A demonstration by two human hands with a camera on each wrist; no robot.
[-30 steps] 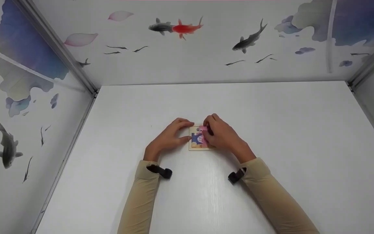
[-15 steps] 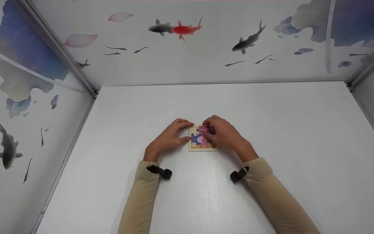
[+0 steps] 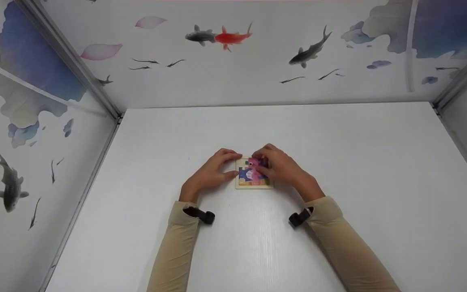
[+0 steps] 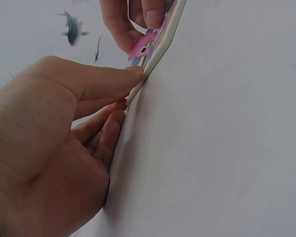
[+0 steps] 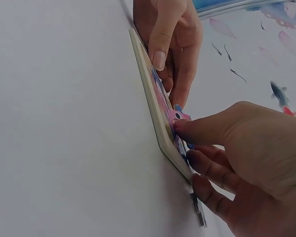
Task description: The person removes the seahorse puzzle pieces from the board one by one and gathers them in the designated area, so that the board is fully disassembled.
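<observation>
The square pale-wood puzzle frame (image 3: pixel 253 187) is parked roughly midway between the white bench (image 3: pixel 359 170) side edges, probably pretty light, stiff and best held by the rim, where the left hand's fingers (image 3: pixel 230 174) are clamped, while a pink-printed piece (image 5: pixel 183 116) gets pinched by the right hand (image 3: pixel 285 169).

Over the link I saw a pale cream puzzle frame (image 3: pixel 254 187) around a puzzle picture (image 3: pixel 249 174) in pink, blue and orange-yellow, with a black-and-white eye on the pink piece (image 5: pixel 181 114). The sleeves (image 3: pixel 172 247) were plain tan, the wrist cameras (image 3: pixel 207 217) black, the table (image 3: pixel 233 255) white. I also made out a white wall (image 3: pixel 233 81) printed with dark grey fish (image 3: pixel 309 49), a red fish (image 3: pixel 231 38) and pink petals (image 3: pixel 101 52).
</observation>
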